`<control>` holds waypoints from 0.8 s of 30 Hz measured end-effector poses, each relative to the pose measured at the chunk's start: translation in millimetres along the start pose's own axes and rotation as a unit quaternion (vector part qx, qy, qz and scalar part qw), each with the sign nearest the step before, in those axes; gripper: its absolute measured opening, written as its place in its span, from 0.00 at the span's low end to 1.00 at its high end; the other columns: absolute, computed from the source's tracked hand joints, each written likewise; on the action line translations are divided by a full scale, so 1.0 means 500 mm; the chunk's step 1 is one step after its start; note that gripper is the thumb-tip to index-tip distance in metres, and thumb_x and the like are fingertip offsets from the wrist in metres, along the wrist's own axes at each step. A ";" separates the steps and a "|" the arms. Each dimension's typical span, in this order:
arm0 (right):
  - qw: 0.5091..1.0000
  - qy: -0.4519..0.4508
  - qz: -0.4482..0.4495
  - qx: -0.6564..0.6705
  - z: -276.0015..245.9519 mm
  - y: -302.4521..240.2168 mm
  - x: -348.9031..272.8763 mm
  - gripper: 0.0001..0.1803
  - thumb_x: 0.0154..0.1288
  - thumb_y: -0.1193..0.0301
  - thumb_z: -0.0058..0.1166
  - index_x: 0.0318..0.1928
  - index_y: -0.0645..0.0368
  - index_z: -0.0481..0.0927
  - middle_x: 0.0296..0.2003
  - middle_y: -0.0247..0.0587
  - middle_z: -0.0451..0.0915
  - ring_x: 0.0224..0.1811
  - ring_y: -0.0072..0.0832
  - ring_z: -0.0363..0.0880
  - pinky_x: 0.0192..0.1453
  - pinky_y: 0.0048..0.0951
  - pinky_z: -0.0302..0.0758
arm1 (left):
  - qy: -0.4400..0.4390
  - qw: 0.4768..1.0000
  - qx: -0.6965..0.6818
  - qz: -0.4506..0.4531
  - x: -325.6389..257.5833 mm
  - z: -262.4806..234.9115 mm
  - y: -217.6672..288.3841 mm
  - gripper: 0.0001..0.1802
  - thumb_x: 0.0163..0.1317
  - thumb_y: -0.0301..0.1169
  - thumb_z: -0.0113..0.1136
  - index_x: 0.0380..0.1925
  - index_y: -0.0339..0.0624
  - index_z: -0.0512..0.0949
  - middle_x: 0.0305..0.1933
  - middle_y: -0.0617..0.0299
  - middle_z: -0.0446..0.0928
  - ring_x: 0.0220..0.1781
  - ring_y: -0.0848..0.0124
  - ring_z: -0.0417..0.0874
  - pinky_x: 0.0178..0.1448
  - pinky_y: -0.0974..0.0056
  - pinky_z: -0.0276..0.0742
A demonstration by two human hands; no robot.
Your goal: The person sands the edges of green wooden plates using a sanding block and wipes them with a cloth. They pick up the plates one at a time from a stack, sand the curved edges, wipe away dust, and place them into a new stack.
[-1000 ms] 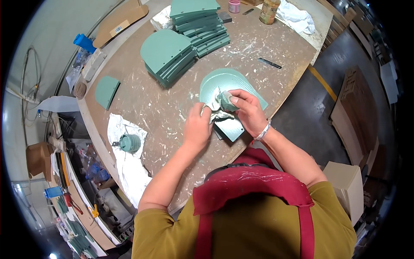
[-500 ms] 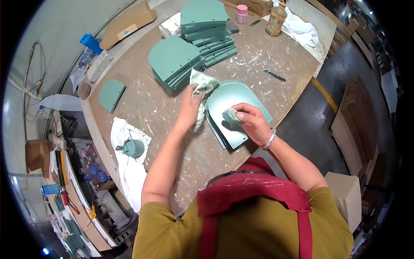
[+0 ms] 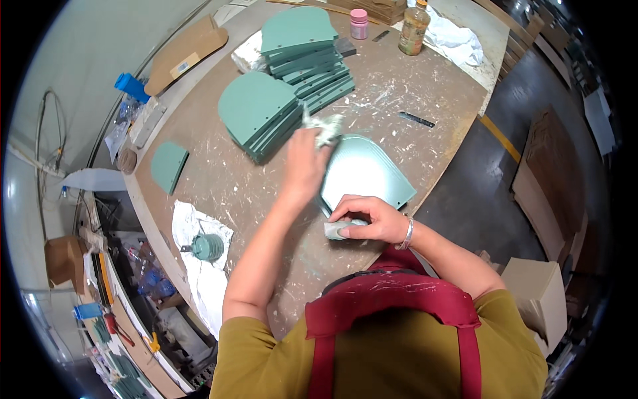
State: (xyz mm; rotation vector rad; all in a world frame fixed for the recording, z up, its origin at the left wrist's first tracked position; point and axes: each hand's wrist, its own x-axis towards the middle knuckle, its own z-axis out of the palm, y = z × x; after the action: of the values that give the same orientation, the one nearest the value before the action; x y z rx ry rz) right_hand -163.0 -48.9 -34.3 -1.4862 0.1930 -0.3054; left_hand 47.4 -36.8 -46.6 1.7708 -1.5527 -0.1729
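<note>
A rounded pale green panel [image 3: 362,169] with a ribbed surface lies in front of me, shining under the light, on top of at least one other piece. My left hand [image 3: 306,163] is closed on a crumpled white rag with green stains [image 3: 327,128] at the panel's far left edge. Just off the panel's near edge, my right hand [image 3: 372,221] grips a small grey-green pad [image 3: 334,230] between thumb and fingers. Two stacks of similar green panels stand beyond my left hand: a nearer stack [image 3: 256,110] and a taller one [image 3: 299,30].
On the left, a green-smeared pot [image 3: 207,247] sits on a white cloth [image 3: 203,282], with a single green panel [image 3: 169,165] behind it. A dark flat strip [image 3: 417,120] lies to the right. Far back stand a pink jar [image 3: 359,24] and a bottle [image 3: 414,30].
My right hand has moved toward me with the pad, from the panel's middle to its near edge. My left hand has shifted slightly right with the rag. The panel now sits turned.
</note>
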 end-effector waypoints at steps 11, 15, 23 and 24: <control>1.000 0.004 -0.002 0.014 -0.002 0.004 0.004 0.15 0.63 0.69 0.64 0.49 0.62 0.82 0.41 0.37 0.77 0.42 0.24 0.74 0.52 0.25 0.72 | -0.047 0.987 0.021 0.149 0.085 0.045 -0.013 0.16 0.70 0.36 0.55 0.51 0.37 0.77 0.42 0.45 0.78 0.46 0.45 0.78 0.53 0.49 0.72; 0.999 -0.005 -0.030 -0.043 -0.003 -0.002 0.004 0.15 0.64 0.68 0.64 0.48 0.62 0.82 0.40 0.37 0.77 0.42 0.25 0.75 0.50 0.27 0.73 | -0.152 0.983 0.068 0.080 0.128 0.044 -0.018 0.16 0.70 0.37 0.54 0.47 0.35 0.77 0.42 0.44 0.78 0.47 0.45 0.78 0.54 0.48 0.72; 0.996 -0.013 -0.035 -0.084 0.004 -0.004 0.007 0.15 0.62 0.66 0.63 0.45 0.61 0.82 0.39 0.41 0.77 0.40 0.32 0.78 0.47 0.30 0.75 | -0.188 0.974 0.049 0.117 0.126 0.064 0.012 0.14 0.64 0.35 0.61 0.47 0.41 0.77 0.46 0.46 0.77 0.49 0.45 0.76 0.53 0.47 0.72; 0.995 -0.001 -0.045 -0.092 -0.001 -0.002 0.010 0.15 0.61 0.65 0.63 0.45 0.61 0.82 0.39 0.41 0.77 0.41 0.33 0.78 0.47 0.31 0.75 | -0.219 0.964 0.098 0.111 0.155 0.062 0.013 0.15 0.64 0.35 0.61 0.48 0.41 0.77 0.46 0.47 0.77 0.49 0.44 0.76 0.53 0.47 0.72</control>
State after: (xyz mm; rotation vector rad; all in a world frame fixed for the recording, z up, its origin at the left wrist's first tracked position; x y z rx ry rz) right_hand -158.6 -50.7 -33.2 -1.6799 0.1550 -0.3660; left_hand 44.5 -119.7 -36.1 1.7689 -2.1378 -0.3267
